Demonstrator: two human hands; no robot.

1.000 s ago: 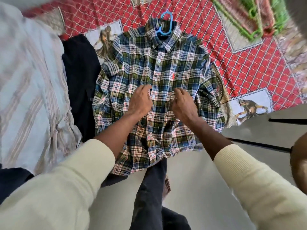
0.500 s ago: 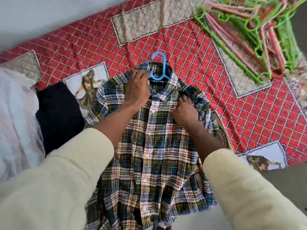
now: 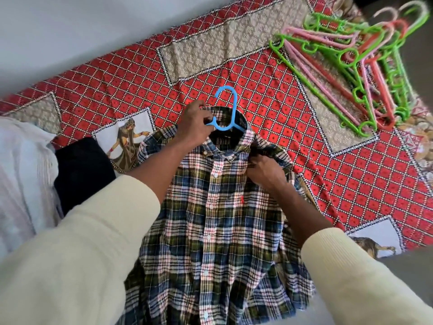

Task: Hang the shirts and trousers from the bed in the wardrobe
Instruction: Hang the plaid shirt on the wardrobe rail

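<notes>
A green, blue and white plaid shirt [image 3: 215,221] lies buttoned on the red patterned bed [image 3: 257,73], with a blue hanger [image 3: 228,109] inside its collar and the hook sticking out past it. My left hand [image 3: 195,126] grips the hanger's left shoulder together with the collar. My right hand [image 3: 266,171] pinches the shirt's right shoulder fabric. A dark garment [image 3: 82,170] and a pale striped garment [image 3: 23,179] lie to the left on the bed.
A heap of several green, pink and red hangers [image 3: 365,66] lies at the bed's far right. A grey wall [image 3: 70,31] runs behind the bed. Grey floor [image 3: 403,266] shows at the lower right.
Both hands moved up from the shirt's middle to its collar and shoulders. My left hand took hold of the blue hanger; my right hand shifted out to the right shoulder.
</notes>
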